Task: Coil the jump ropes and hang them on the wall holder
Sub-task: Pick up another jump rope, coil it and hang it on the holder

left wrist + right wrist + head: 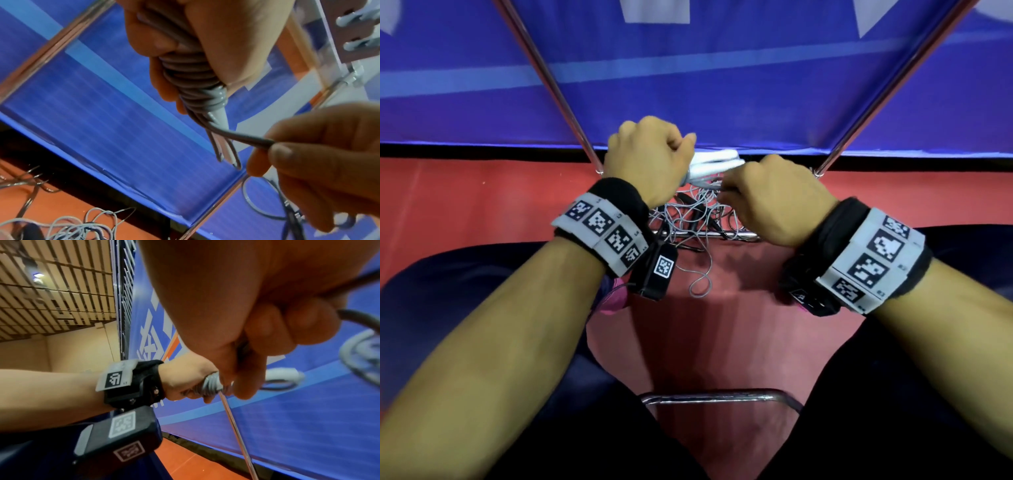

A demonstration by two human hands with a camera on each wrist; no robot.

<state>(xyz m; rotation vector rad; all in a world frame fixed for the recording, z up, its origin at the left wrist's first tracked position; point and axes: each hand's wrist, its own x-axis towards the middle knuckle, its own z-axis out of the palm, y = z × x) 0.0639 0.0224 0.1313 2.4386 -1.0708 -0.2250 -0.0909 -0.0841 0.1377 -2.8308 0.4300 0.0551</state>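
Grey jump rope (193,76) is being held before the blue barrier (722,85).
Left hand (650,156) is gripping its cord-wound handles (714,164); right hand (774,202) is pinching the loose cord (242,138) just beside them.

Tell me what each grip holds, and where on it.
The left grip wraps the jump rope handles over the wound cord; the right grip pinches the loose cord just beyond the coil.

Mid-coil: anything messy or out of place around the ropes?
Yes: a tangled heap of thin grey and black cords lies on the red floor, one loop straying out toward the person. The grey cord wound round the pale handles in the left hand looks tidy.
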